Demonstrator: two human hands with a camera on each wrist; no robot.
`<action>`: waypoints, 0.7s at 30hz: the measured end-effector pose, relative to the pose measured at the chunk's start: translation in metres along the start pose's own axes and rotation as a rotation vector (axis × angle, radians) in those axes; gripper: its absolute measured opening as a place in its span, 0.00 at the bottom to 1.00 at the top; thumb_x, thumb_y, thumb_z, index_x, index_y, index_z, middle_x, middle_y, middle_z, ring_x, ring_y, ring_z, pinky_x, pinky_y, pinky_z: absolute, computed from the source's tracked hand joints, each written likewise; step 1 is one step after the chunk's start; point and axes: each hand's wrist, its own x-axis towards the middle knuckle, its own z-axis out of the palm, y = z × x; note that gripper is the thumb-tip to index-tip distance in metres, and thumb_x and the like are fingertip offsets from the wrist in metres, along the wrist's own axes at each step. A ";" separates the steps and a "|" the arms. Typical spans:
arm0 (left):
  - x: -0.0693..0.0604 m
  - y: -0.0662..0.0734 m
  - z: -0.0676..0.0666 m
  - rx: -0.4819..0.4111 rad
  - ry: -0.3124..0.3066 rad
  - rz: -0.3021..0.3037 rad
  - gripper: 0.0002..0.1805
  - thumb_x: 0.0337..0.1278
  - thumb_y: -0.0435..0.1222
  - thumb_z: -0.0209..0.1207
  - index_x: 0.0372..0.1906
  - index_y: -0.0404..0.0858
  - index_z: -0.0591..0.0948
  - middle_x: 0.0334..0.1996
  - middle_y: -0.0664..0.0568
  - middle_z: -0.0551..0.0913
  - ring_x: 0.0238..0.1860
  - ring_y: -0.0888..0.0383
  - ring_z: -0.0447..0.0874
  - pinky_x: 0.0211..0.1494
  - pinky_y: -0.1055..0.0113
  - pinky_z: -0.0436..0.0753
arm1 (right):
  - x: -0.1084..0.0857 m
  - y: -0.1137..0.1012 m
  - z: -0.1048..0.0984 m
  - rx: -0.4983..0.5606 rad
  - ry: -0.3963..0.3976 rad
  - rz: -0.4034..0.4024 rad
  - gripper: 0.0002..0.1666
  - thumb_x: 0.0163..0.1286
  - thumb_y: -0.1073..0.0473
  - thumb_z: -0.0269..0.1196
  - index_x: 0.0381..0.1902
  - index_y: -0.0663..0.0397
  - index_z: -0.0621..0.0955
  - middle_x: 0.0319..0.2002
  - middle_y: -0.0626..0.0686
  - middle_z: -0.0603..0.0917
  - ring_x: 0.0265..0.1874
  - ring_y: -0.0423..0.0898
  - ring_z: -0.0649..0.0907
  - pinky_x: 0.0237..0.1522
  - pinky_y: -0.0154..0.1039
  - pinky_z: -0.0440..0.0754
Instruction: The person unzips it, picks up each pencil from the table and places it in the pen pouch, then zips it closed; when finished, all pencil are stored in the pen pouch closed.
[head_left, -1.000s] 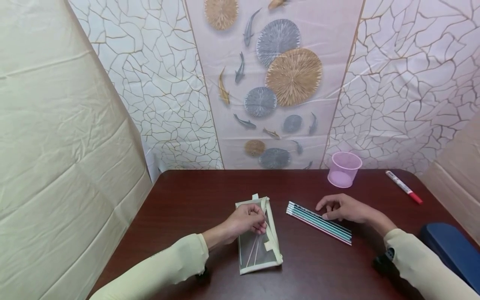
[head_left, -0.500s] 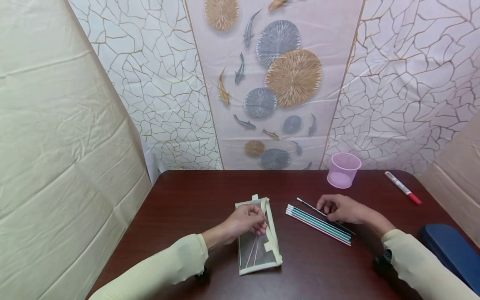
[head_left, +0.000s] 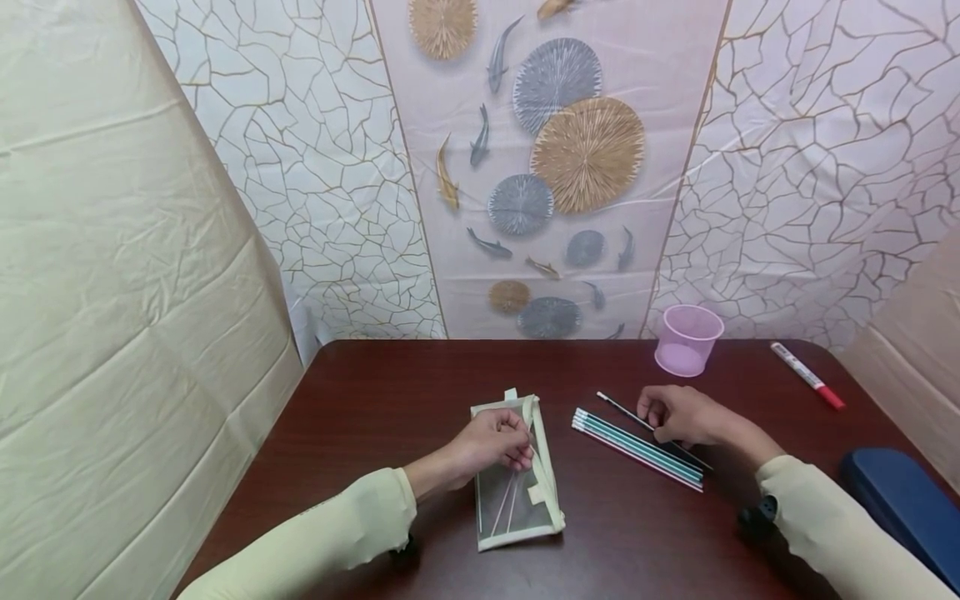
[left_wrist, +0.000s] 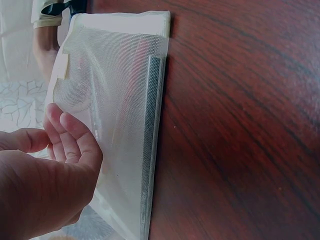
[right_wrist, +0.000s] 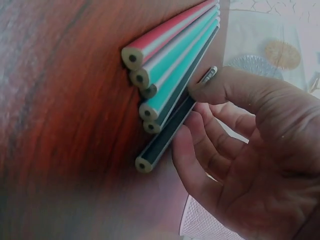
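A cream-edged mesh zip pouch point(head_left: 553, 475) lies on the dark wood table. My left hand point(head_left: 491, 437) is over it, thumb and fingers pinching its zip-side edge. Through the mesh point(left_wrist: 112, 95), a reddish stick and a dark strip show faintly. My right hand point(head_left: 688, 414) pinches a dark pencil point(right_wrist: 167, 131) between thumb and fingers. That pencil lies at a slant just beyond a row of unsharpened pencils point(head_left: 637, 451), teal, dark and red, with white eraser ends pointing away to the left.
Toward the back right stands a pink mesh cup point(head_left: 688, 343). A red-capped white marker point(head_left: 807, 377) lies to its right. At the right edge is a dark blue case point(head_left: 896, 496), close to my right forearm. A patterned cloth point(head_left: 495, 292) hangs behind the table.
The dark pencil has been drawn out of the row, away toward the table's back, by my right hand. My left hand and the pouch have stayed in place.
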 end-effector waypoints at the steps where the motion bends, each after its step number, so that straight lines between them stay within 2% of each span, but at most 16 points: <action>1: 0.000 0.000 0.000 0.000 -0.002 0.000 0.03 0.66 0.27 0.55 0.40 0.33 0.79 0.27 0.50 0.86 0.28 0.60 0.88 0.34 0.70 0.87 | 0.000 0.000 0.000 -0.015 0.010 -0.003 0.19 0.55 0.71 0.72 0.43 0.52 0.79 0.33 0.51 0.79 0.28 0.47 0.78 0.20 0.39 0.81; 8: 0.000 0.001 0.000 0.007 -0.011 0.010 0.03 0.66 0.27 0.55 0.40 0.32 0.78 0.26 0.51 0.86 0.28 0.61 0.88 0.35 0.70 0.88 | 0.002 -0.001 0.002 -0.166 0.074 -0.038 0.20 0.52 0.65 0.77 0.40 0.48 0.80 0.29 0.47 0.81 0.28 0.43 0.78 0.29 0.39 0.76; 17: 0.001 0.000 0.000 0.009 -0.006 0.002 0.03 0.66 0.27 0.55 0.40 0.33 0.79 0.26 0.50 0.86 0.27 0.61 0.88 0.34 0.70 0.87 | 0.004 0.001 0.003 -0.133 0.105 -0.046 0.19 0.53 0.64 0.77 0.40 0.49 0.80 0.30 0.47 0.81 0.31 0.44 0.78 0.34 0.39 0.74; 21: 0.001 -0.001 0.000 0.009 -0.003 0.000 0.03 0.67 0.27 0.55 0.40 0.33 0.79 0.26 0.50 0.86 0.27 0.60 0.88 0.34 0.70 0.87 | 0.004 0.002 0.000 -0.063 0.078 -0.055 0.18 0.55 0.66 0.75 0.41 0.53 0.80 0.30 0.48 0.81 0.29 0.44 0.78 0.31 0.37 0.75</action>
